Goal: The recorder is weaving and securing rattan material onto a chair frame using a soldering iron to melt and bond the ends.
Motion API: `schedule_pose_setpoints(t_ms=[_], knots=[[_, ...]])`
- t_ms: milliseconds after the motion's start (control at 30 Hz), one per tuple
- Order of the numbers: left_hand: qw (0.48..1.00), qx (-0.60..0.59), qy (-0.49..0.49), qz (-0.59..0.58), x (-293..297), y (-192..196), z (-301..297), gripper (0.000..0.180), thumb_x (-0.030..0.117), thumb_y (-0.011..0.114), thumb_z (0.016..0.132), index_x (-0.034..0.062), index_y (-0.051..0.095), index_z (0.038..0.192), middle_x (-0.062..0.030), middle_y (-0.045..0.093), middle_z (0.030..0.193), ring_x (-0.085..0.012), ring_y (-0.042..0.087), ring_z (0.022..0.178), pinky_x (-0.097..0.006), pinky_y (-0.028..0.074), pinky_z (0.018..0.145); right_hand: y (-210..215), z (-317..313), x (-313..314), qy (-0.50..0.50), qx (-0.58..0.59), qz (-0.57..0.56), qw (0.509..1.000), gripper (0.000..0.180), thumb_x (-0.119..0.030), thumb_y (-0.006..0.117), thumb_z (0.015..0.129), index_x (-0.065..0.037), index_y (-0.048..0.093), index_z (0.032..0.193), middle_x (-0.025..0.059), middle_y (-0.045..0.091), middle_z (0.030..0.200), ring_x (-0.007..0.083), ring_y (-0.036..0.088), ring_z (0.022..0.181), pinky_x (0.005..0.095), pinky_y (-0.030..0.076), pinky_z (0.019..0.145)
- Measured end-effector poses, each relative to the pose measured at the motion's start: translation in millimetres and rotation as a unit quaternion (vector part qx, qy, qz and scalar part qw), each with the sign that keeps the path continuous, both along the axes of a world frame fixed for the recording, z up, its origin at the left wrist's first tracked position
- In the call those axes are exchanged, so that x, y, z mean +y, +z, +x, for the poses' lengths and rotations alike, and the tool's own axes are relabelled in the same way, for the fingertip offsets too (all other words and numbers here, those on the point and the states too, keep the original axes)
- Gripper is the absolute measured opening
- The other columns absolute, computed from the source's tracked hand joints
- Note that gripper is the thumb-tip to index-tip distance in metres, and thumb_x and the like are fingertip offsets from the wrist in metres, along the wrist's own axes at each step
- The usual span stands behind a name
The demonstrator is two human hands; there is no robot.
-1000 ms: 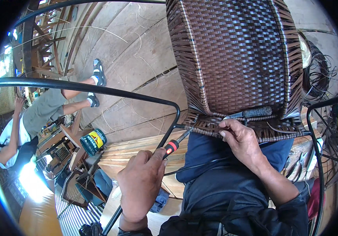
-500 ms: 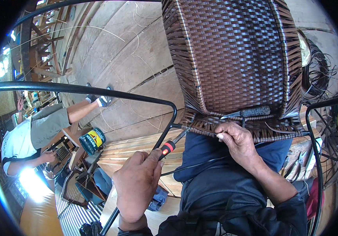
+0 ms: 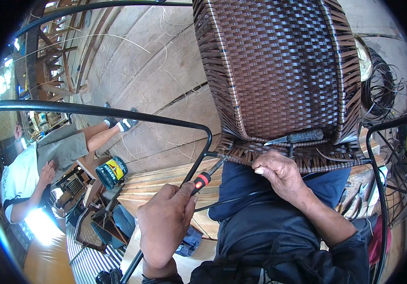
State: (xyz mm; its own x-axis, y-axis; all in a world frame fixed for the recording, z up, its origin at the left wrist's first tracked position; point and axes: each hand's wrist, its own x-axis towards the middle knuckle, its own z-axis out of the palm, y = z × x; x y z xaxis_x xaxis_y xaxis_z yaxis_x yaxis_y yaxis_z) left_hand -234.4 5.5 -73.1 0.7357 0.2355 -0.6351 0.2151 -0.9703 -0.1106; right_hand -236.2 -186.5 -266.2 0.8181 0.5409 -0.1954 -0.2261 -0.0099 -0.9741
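My left hand [image 3: 163, 225] is wrapped round the black and red handle of a soldering iron [image 3: 201, 181] with a lit red light. Its metal tip points up and right, at the left end of the woven edge beside a black tube joint. My right hand [image 3: 281, 176] is closed, thumb against the curled fingers, at the lower edge of a brown woven chair [image 3: 279, 75]. What the fingers pinch, if anything, is too small to make out. Just above that hand, a knife [image 3: 305, 136] with a dark wrapped handle lies on the weave, blade toward the left.
A black metal tube frame [image 3: 151, 121] runs across the left and down both sides. Dark strand coils [image 3: 380, 85] lie at the right, with hand tools [image 3: 357, 201] below. At left are a dark green bucket [image 3: 112, 172] and another person [image 3: 61, 151]. A cord [image 3: 232, 200] crosses my lap.
My right hand has shifted slightly left and down along the woven edge. The soldering iron stays nearly in place. The other person's arms and feet have moved.
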Motion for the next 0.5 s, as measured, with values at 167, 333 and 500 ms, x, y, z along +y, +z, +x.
schedule_pose_setpoints(t_ms=[167, 333, 500], knots=[[1.000, 0.013, -0.010, 0.013, 1.2, 4.7, 0.9, 0.024, 0.022, 0.068, 0.081, 0.0149, 0.067, 0.105, -0.0041, 0.060, 0.079, -0.0227, 0.061, 0.066, -0.035, 0.047, 0.052, 3.2, 1.7, 2.0, 0.011, 0.038, -0.002, 0.999, 0.009, -0.005, 0.062, 0.087, -0.001, 0.064, 0.094, 0.0101, 0.062, 0.091, 0.0228, 0.062, 0.088, 0.0317, 0.050, 0.078], [1.000, 0.007, -0.005, -0.002, 4.5, -0.4, 2.2, 0.025, 0.022, 0.068, 0.080, 0.0153, 0.068, 0.104, -0.0040, 0.059, 0.075, -0.0225, 0.061, 0.063, -0.035, 0.046, 0.052, -4.1, -0.9, 1.1, 0.003, 0.011, 0.009, 1.000, 0.009, -0.005, 0.062, 0.087, -0.001, 0.064, 0.095, 0.0104, 0.062, 0.093, 0.0231, 0.062, 0.089, 0.0325, 0.050, 0.081], [1.000, 0.005, -0.006, -0.003, 7.7, 1.1, -0.4, 0.025, 0.022, 0.068, 0.080, 0.0155, 0.069, 0.105, -0.0043, 0.059, 0.074, -0.0223, 0.061, 0.063, -0.034, 0.046, 0.052, -2.1, 0.8, 3.4, 0.001, 0.007, 0.022, 1.000, 0.010, -0.008, 0.061, 0.088, -0.002, 0.064, 0.095, 0.0109, 0.063, 0.094, 0.0240, 0.062, 0.093, 0.0328, 0.050, 0.083]])
